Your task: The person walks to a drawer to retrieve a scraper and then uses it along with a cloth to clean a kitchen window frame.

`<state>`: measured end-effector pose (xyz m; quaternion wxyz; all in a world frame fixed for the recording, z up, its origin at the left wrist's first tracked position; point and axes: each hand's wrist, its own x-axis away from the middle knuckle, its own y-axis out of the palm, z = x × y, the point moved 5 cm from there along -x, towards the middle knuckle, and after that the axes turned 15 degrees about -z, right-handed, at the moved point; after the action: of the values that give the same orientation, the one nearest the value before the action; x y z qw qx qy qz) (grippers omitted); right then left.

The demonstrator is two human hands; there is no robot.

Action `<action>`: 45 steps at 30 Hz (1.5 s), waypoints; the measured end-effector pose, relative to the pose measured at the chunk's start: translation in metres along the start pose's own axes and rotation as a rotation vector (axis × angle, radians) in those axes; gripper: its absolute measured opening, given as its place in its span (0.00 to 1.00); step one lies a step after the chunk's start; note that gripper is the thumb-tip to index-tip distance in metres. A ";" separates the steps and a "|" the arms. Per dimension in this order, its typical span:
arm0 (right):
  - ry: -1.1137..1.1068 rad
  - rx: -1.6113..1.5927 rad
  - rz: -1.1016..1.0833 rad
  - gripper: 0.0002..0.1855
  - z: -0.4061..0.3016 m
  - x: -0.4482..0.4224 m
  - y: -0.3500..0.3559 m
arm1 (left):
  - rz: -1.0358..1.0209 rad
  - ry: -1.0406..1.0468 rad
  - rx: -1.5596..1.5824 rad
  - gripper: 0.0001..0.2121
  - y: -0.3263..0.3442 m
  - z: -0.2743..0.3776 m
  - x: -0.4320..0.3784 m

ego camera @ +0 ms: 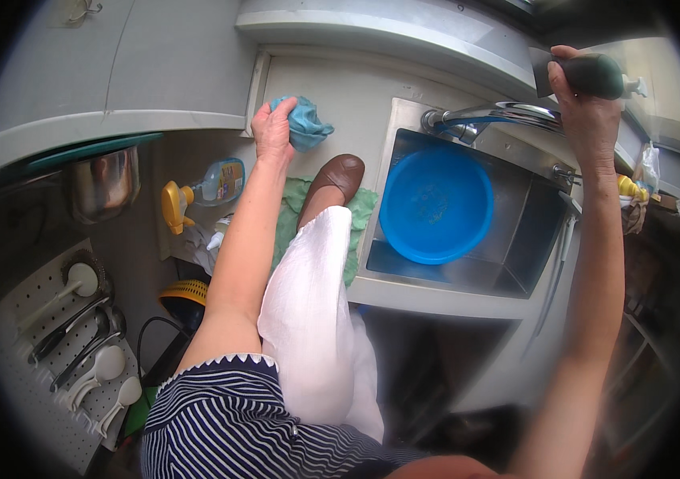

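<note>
Bunched in my left hand (272,129) is a blue-green cloth (308,124), held over the pale countertop (322,78) near its back corner. My right hand (588,114) is raised at the upper right, its fingers around a dark green rounded bottle (596,76). A white nozzle-like part (636,87) shows at the bottle's right end; whether it belongs to the bottle is unclear. Beside my fingertips is a dark flat piece (542,72), partly see-through. Below that wrist arches a chrome faucet (495,114).
A blue plastic basin (435,206) with small scraps inside sits in the steel sink (471,281). My brown shoe (340,173) rests on a green cloth (364,206) on the counter. Left are a yellow-topped spray bottle (220,182), a steel pot (106,185) and hanging utensils (97,365).
</note>
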<state>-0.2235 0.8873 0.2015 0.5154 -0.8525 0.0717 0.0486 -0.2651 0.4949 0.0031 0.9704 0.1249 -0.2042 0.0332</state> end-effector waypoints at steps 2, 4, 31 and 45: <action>0.065 -0.037 -0.021 0.10 -0.003 0.001 0.000 | -0.068 0.009 0.124 0.08 0.031 0.017 -0.003; 0.082 -0.054 -0.007 0.10 -0.010 0.004 -0.001 | -0.245 0.037 0.263 0.09 0.075 0.047 -0.004; 0.119 -0.212 0.015 0.11 -0.022 0.004 -0.006 | -0.753 1.127 -1.239 0.09 0.357 0.016 -0.032; 0.165 -0.320 -0.008 0.09 -0.018 0.009 -0.002 | -0.376 1.045 -1.667 0.13 0.224 0.026 -0.122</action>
<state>-0.2137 0.8714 0.2101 0.3659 -0.9250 0.1018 -0.0128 -0.4121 0.7034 0.0279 0.7057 -0.5951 0.3129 -0.2235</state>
